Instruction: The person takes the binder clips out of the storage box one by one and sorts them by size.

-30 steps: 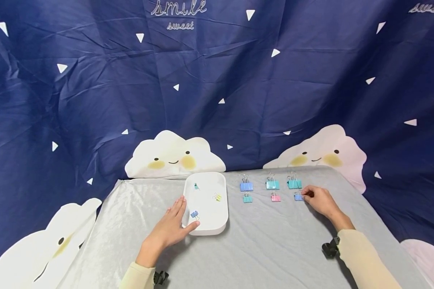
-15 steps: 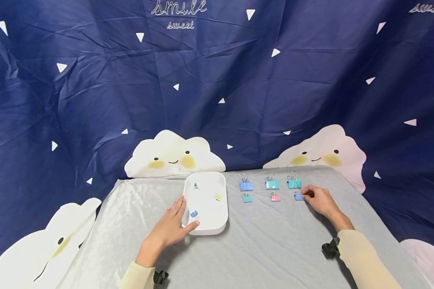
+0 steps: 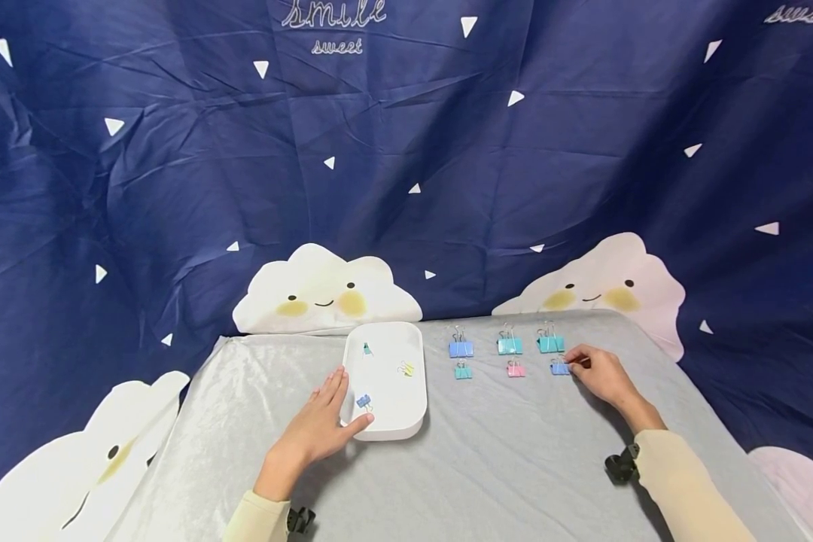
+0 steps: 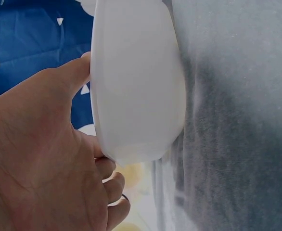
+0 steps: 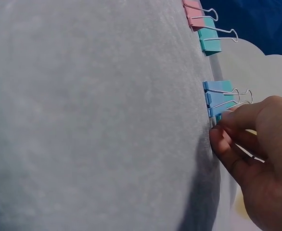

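Where the dark blue backdrop, printed with white triangles and smiling clouds, meets the far edge, a grey cloth-covered tabletop spreads toward the person. Two cream sleeves reach in from the near side. White tray, rounded corners, sits flat at left of centre.

Left grip, a bare hand: spread, thumb well apart from fingers. Fingers lie along the tray's left rim, thumb touches near its front; nothing clasped. Right grip, also bare: nearly closed, thumb and fingertips pinching the right end of the small blue clip. Black device on each wrist.

Large clips, back row, right of the tray, left to right: large blue clip, first large teal clip, second large teal clip. Wire handles point away from the person.

Small clips, front row, same order: small teal clip, pink clip, small blue clip. Each lies in front of a large one; the last is just before the second large teal clip.

Loose inside the tray, well apart: blue clip at near left, yellow clip at right, teal clip at far left.
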A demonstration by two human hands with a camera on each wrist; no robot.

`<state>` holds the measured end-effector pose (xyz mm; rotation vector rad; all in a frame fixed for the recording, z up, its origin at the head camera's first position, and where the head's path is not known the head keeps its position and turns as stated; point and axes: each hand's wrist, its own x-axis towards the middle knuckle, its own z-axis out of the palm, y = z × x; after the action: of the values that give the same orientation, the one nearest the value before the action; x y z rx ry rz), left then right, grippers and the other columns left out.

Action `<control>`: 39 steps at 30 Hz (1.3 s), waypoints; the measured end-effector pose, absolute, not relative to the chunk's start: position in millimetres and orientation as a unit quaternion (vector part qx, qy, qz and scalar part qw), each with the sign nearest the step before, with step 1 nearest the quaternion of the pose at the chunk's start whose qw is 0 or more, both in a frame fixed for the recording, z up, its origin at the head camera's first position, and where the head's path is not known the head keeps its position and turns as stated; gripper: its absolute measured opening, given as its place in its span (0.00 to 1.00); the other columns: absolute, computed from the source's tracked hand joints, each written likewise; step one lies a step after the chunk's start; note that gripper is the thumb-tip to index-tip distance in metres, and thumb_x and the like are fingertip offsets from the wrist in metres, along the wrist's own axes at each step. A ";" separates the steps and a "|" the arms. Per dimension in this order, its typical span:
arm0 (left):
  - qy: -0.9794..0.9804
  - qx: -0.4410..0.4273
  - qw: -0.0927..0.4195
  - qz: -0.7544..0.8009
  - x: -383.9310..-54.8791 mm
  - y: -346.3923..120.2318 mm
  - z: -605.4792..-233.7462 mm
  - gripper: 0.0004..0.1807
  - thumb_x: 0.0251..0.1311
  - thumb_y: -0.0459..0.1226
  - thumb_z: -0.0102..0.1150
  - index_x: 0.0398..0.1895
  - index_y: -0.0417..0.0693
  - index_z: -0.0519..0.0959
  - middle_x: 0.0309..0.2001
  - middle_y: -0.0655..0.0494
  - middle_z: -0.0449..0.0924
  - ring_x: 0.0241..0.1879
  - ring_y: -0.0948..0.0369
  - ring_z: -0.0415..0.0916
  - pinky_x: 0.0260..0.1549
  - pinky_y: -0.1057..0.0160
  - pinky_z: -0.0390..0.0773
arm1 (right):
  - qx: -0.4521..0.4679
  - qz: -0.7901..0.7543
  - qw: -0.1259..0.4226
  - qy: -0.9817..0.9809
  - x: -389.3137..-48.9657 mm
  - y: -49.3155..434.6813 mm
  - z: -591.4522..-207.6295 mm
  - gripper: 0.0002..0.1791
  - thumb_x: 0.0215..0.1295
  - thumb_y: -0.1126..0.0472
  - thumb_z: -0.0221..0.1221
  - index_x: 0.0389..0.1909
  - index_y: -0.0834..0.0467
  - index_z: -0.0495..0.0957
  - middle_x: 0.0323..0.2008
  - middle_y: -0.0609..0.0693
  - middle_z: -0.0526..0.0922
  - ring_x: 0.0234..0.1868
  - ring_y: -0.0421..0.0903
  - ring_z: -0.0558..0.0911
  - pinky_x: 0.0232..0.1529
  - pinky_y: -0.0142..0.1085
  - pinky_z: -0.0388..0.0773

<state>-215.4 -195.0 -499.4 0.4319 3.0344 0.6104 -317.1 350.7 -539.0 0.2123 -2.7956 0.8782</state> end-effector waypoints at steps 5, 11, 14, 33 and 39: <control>0.971 0.137 0.011 0.197 -215.6 -194.9 -499.5 0.56 0.71 0.67 0.55 0.84 0.33 0.54 0.87 0.41 0.47 0.86 0.42 0.48 0.84 0.39 0.54 | 0.062 0.300 0.105 -0.946 -316.6 350.8 -533.1 0.05 0.71 0.69 0.62 0.44 0.65 0.84 0.39 0.60 0.88 0.42 0.56 0.86 0.39 0.40 0.82; 0.972 0.134 0.017 0.194 -215.4 -195.0 -498.9 0.57 0.71 0.68 0.53 0.84 0.34 0.53 0.87 0.42 0.45 0.86 0.43 0.46 0.85 0.40 0.52 | 0.077 0.303 0.126 -0.941 -314.5 342.9 -520.3 0.06 0.71 0.70 0.61 0.45 0.65 0.83 0.38 0.59 0.87 0.37 0.50 0.83 0.30 0.34 0.79; 0.971 0.134 0.017 0.195 -215.8 -195.3 -499.8 0.57 0.71 0.68 0.53 0.84 0.34 0.53 0.87 0.42 0.45 0.86 0.43 0.47 0.85 0.40 0.53 | 0.091 0.305 0.140 -0.938 -313.5 333.6 -512.2 0.06 0.70 0.70 0.61 0.45 0.65 0.83 0.38 0.59 0.87 0.36 0.48 0.83 0.33 0.35 0.80; 0.973 0.130 0.016 0.190 -217.8 -194.8 -504.9 0.58 0.70 0.70 0.53 0.85 0.35 0.51 0.88 0.43 0.44 0.87 0.44 0.46 0.84 0.41 0.54 | 0.226 0.321 0.141 -0.909 -326.7 228.0 -456.1 0.05 0.71 0.68 0.67 0.44 0.59 0.86 0.38 0.52 0.89 0.37 0.44 0.85 0.41 0.38 0.86; 0.973 0.132 0.015 0.190 -217.8 -195.4 -504.6 0.58 0.70 0.69 0.52 0.85 0.35 0.52 0.88 0.44 0.44 0.87 0.44 0.46 0.85 0.41 0.54 | 0.275 0.321 0.129 -0.897 -331.2 188.6 -442.7 0.05 0.70 0.68 0.67 0.43 0.58 0.86 0.38 0.50 0.89 0.38 0.43 0.85 0.42 0.39 0.87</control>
<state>-217.8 -195.4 -504.6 0.4097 3.0272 0.5925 -331.2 188.6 -442.7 0.7986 -2.6072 0.9345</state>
